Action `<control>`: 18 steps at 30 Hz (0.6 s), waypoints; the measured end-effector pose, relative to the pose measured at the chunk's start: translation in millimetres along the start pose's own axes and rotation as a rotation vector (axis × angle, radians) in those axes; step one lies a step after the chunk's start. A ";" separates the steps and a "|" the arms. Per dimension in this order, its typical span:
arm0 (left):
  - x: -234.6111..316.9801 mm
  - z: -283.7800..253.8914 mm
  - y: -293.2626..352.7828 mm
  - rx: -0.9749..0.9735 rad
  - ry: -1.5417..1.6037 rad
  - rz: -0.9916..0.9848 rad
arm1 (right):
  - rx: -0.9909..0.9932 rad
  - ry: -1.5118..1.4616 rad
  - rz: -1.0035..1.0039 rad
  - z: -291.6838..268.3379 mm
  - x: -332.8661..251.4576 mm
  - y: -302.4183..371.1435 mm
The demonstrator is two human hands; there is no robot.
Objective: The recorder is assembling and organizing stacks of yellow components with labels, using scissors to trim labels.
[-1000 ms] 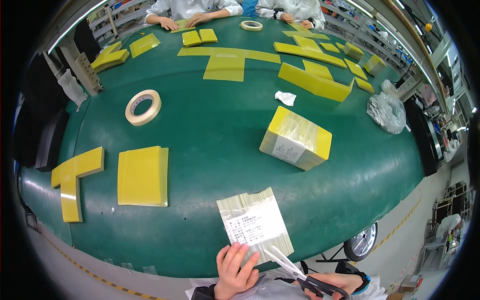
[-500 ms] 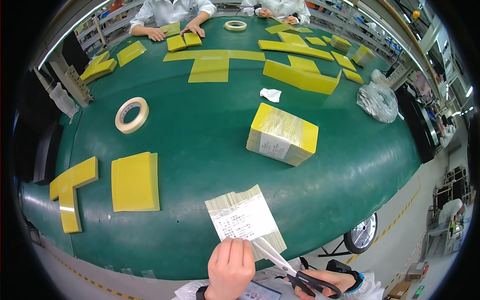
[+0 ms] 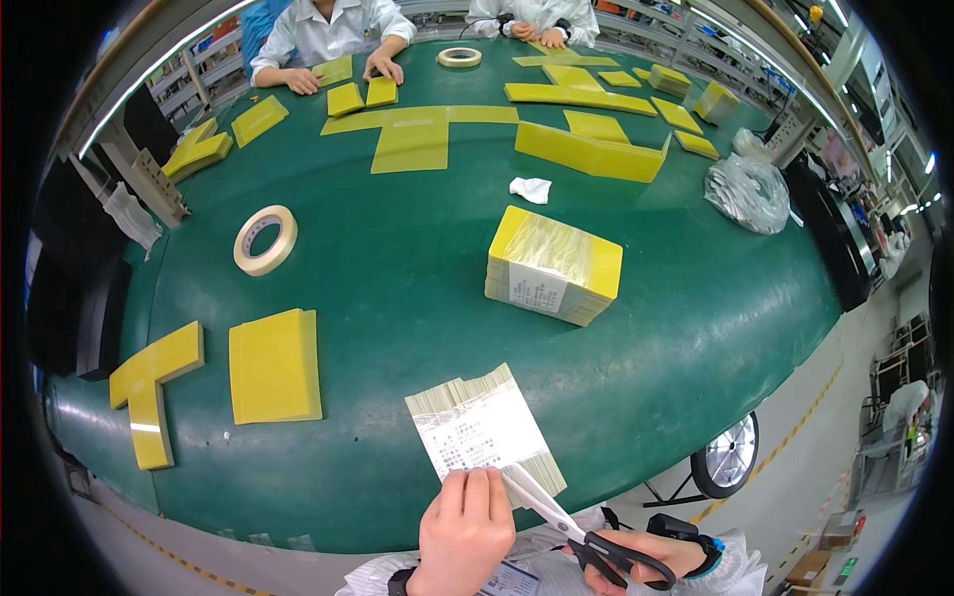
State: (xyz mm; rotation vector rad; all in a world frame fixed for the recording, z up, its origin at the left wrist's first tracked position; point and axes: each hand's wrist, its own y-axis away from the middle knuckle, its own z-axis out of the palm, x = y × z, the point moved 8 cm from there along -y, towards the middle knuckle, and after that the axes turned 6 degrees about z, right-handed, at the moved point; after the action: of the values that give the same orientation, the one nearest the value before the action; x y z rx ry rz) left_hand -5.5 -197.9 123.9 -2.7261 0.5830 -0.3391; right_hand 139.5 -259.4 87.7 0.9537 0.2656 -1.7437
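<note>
Green surface (image 3: 397,288) fills the frame, curving away to co-workers' hands at the top edge. At lower left lie a yellow T-piece (image 3: 149,382) and a flat yellow slab (image 3: 273,366), set well aside from where I cut. At upper left the tape roll (image 3: 265,239) lies flat. At lower centre my left hand (image 3: 462,531) has its grip clamped on the near edge of the labelled pack (image 3: 484,432), tilting it up off the surface so the blades can reach its wrap. At centre right a wrapped yellow stack (image 3: 554,266) sits apart. At the bottom right my right hand (image 3: 646,556) has its grip closed through the scissors (image 3: 566,521), whose blades are parted against the pack's lower right corner. Against half a second ago, the blades reach further up the pack and my head has tipped, bringing the wrapped stack lower in view.
</note>
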 end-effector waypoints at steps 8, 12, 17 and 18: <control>8.9 9.4 -8.0 -0.151 -0.162 0.036 | 0.009 0.036 -0.013 3.6 -1.7 3.8; 15.2 6.4 -6.5 -0.104 -0.235 0.110 | 0.072 0.047 -0.007 5.7 2.0 5.8; 10.6 2.3 -6.9 -0.035 -0.278 0.097 | 0.113 0.001 -0.006 9.3 7.1 7.4; 10.0 2.6 -5.1 -0.031 -0.284 0.109 | 0.144 -0.020 -0.005 11.0 5.0 7.0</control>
State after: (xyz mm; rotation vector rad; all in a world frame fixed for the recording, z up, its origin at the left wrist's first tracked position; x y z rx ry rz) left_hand 5.9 -197.1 125.0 -2.6903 0.6560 0.0836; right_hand 140.0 -272.3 93.2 1.0384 0.1311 -1.7950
